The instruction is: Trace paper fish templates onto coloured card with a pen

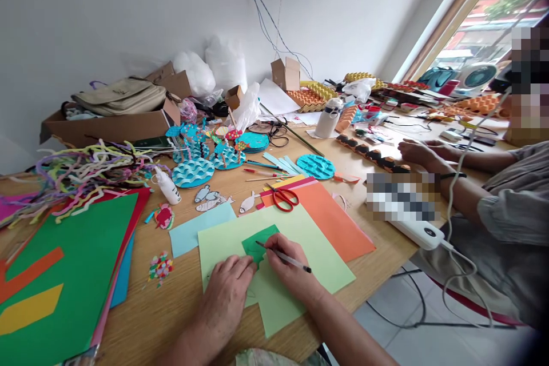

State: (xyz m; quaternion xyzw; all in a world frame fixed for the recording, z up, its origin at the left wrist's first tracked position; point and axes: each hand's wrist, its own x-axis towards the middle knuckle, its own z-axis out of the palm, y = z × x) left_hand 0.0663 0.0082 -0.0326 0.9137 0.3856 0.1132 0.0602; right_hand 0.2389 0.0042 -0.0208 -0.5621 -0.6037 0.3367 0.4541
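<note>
My right hand (288, 260) grips a pen (291, 261), its tip on a small dark green paper piece (266, 239). My left hand (229, 289) lies fairly flat, its fingertips at the lower left edge of that piece. Under both is a large pale green sheet (330, 251) with faint pencil-like lines near my left hand. Beyond it, red-handled scissors (285, 199) rest on a stack of orange paper (334, 217). A light blue sheet (189, 234) sticks out at the left, and fish cutouts (249, 202) lie above it.
At left are green sheets (86, 251), a pile of pipe cleaners (86, 177) and a white glue bottle (167, 187). Blue decorated discs (193, 172) stand farther back. On the right, a power strip (412, 229) lies near the table edge, beside another person's hands (418, 153).
</note>
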